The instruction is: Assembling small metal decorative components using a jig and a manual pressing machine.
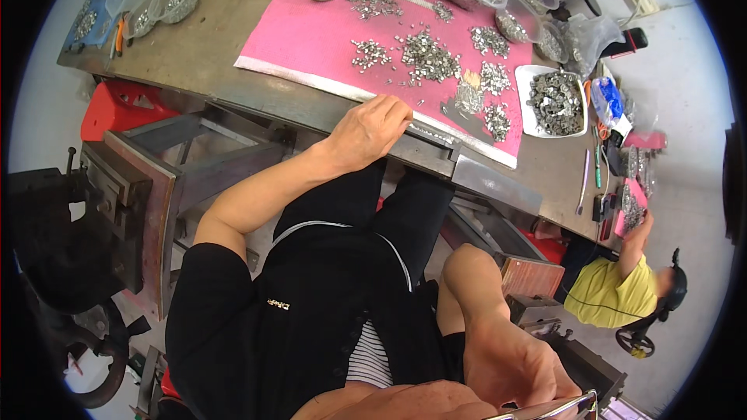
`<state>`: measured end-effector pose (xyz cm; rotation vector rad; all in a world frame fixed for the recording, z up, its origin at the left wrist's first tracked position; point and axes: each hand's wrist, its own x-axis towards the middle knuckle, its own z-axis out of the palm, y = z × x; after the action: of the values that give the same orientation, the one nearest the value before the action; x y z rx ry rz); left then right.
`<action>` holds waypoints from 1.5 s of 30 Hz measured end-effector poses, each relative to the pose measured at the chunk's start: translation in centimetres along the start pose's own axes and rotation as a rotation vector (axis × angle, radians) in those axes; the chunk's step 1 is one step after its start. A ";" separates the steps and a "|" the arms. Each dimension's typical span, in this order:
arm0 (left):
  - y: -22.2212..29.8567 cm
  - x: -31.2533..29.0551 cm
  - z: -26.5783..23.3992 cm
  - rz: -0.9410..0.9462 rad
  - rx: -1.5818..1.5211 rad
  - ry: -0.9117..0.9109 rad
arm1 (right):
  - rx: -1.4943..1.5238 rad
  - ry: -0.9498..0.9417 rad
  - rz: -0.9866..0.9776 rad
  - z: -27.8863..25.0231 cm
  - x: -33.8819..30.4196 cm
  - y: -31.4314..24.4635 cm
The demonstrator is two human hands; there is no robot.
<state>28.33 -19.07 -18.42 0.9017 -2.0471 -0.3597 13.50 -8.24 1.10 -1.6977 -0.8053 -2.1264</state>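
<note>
My left hand [372, 132] rests at the near edge of the pink mat [311, 39], its fingers curled together. What they hold, if anything, is hidden. Beside it, a narrow metal strip [430, 134] with a row of small pieces runs along the bench edge. Several piles of small silver metal parts [429, 56] lie on the mat. My right hand [521, 362] is raised away from the bench, bent beside the wire rim of the eyeglasses [576, 404]. Its fingers are curled, and their tips are hidden.
A white tray [523, 113] of darker metal parts stands right of the mat. Clear plastic tubs [467, 0] line the far side. Orange-handled pliers [120, 33] lie at the left. A co-worker in a yellow shirt [615, 295] sits at the right. Red stools [124, 105] stand below.
</note>
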 end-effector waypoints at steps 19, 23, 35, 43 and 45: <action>-5.5 2.3 -1.1 -0.147 0.186 0.060 | -0.006 -0.131 -0.036 -1.0 0.5 -0.1; -5.8 2.3 -1.0 -0.129 0.245 0.031 | -0.329 0.097 -0.086 0.2 0.3 -2.2; -5.6 2.5 -1.1 -0.076 0.269 -0.036 | 0.004 -0.087 -0.004 -1.5 0.3 -0.2; -1.4 1.9 -1.1 -0.284 -0.300 -0.135 | -0.079 0.218 -0.024 -0.8 0.3 -5.4; -0.8 1.2 -0.5 -0.203 -0.320 -0.099 | -0.059 0.222 -0.041 -1.1 0.4 -5.5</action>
<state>28.63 -20.47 -17.90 0.9067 -1.9172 -0.8316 9.50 -4.48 -0.01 -1.4497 -0.7245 -2.3356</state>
